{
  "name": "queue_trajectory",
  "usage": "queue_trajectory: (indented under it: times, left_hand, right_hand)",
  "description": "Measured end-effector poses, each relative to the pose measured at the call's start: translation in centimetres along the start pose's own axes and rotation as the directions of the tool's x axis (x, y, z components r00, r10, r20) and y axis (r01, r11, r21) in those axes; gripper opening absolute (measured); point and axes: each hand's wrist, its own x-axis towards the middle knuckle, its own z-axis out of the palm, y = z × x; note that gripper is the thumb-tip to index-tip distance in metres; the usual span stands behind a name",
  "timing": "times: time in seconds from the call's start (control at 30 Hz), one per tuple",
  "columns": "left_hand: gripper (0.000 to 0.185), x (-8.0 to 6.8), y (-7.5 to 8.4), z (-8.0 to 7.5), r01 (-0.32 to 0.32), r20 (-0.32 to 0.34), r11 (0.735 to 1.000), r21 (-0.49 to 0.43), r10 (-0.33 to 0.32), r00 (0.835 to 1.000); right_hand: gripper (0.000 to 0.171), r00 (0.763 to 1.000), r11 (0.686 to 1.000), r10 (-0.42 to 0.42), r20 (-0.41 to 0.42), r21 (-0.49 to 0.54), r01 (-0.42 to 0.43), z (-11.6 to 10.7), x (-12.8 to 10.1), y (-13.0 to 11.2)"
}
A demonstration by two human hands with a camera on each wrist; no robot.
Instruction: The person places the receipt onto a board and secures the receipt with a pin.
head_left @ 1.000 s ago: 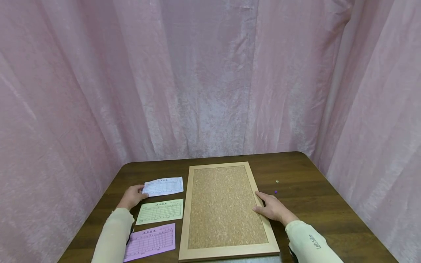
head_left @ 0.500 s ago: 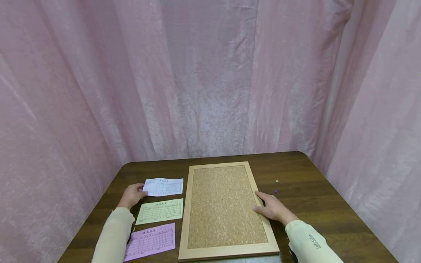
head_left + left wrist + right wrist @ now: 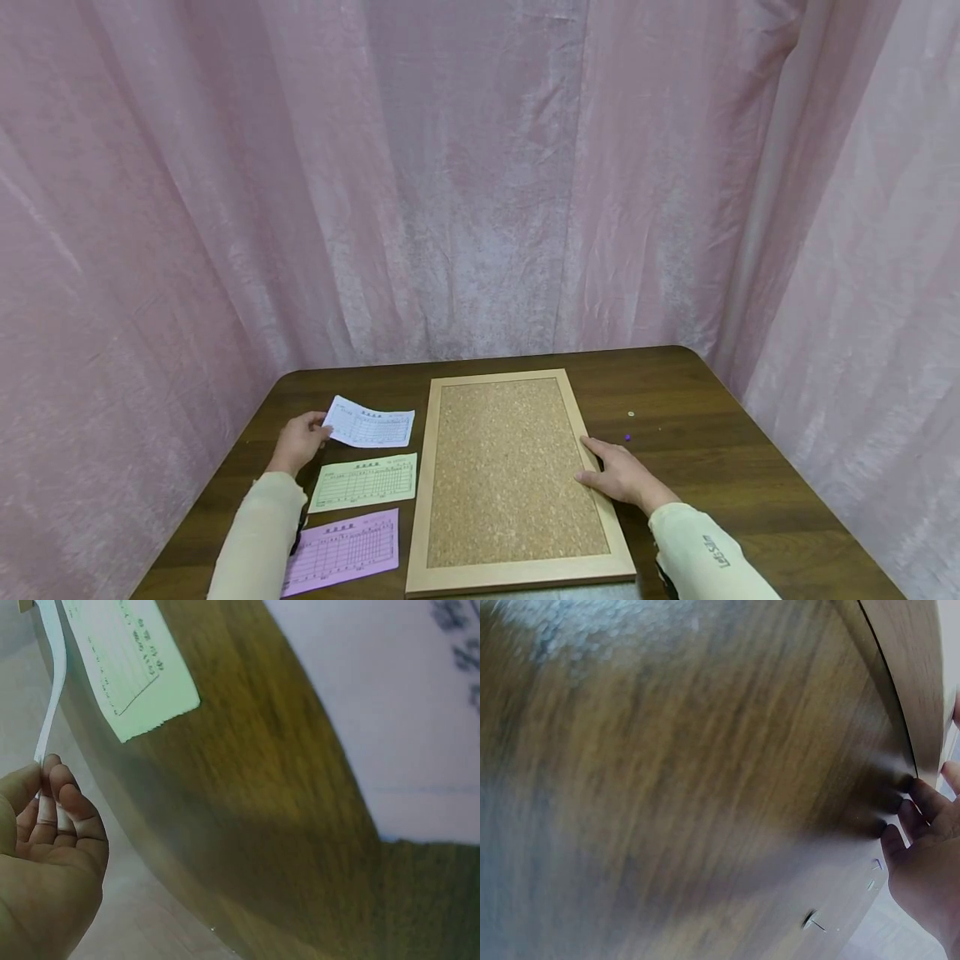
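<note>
My left hand [image 3: 297,442] pinches the left edge of a pale blue-white printed slip [image 3: 372,427], whose left end is lifted and bent upward. In the left wrist view that slip [image 3: 54,682] shows nearly edge-on, caught between thumb and fingertips. A green slip [image 3: 365,483] and a purple slip [image 3: 348,550] lie flat below it, the purple one partly hidden by the sleeve. My right hand [image 3: 622,475] rests on the right side of a wood-framed cork board [image 3: 517,467]. The right wrist view shows its fingertips [image 3: 913,814] against the frame's side [image 3: 907,675].
A purple pushpin [image 3: 627,437] and a pale one [image 3: 631,414] lie on the dark wooden table [image 3: 705,450] right of the board. Another tack [image 3: 810,920] lies in the right wrist view. Pink curtains [image 3: 480,183] hang behind the table.
The pale slip's left end has risen and its corner has tipped up, with the left hand shifting slightly up and left. The right hand has stayed in place on the board.
</note>
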Motion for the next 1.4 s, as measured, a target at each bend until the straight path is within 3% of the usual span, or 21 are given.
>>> queue_trajectory:
  times: [0.17, 0.37, 0.6, 0.87, 1.13, 1.4]
  left_hand:
    - [0.037, 0.1, 0.3, -0.2, 0.008, -0.039, 1.0, -0.007, -0.009, 0.999]
    - [0.033, -0.1, 1.0, -0.7, 0.005, -0.131, 0.999, 0.037, -0.001, 0.991]
    - [0.032, -0.4, 0.6, -0.9, 0.048, -0.202, 0.996, 0.07, -0.033, 0.979]
    - [0.032, 0.3, 1.5, -0.5, 0.009, -0.183, 1.0, -0.02, -0.012, 0.983]
    - [0.032, 0.9, 4.3, -0.3, -0.008, -0.157, 0.99, -0.138, -0.014, 0.988]
    - [0.031, 1.3, 6.9, 0.1, -0.057, -0.158, 0.982, -0.181, 0.028, 0.987]
  right_hand:
    - [0.071, 1.0, 1.0, -0.001, 0.002, 0.007, 0.001, -0.1, 0.0, 0.0]
    - [0.071, 1.0, 1.0, -0.009, 0.003, 0.003, 0.009, -0.2, -0.1, 0.0]
    - [0.07, 1.0, 1.0, 0.0, 0.004, 0.011, 0.0, -0.2, -0.3, -0.4]
    - [0.071, 1.0, 1.0, 0.006, -0.001, 0.012, -0.005, -0.2, -0.2, -0.2]
    - [0.069, 1.0, 1.0, -0.006, -0.023, 0.024, 0.007, -0.1, 0.0, 0.1]
    - [0.062, 0.994, 0.999, 0.007, -0.105, 0.034, -0.003, -0.3, 0.4, -0.8]
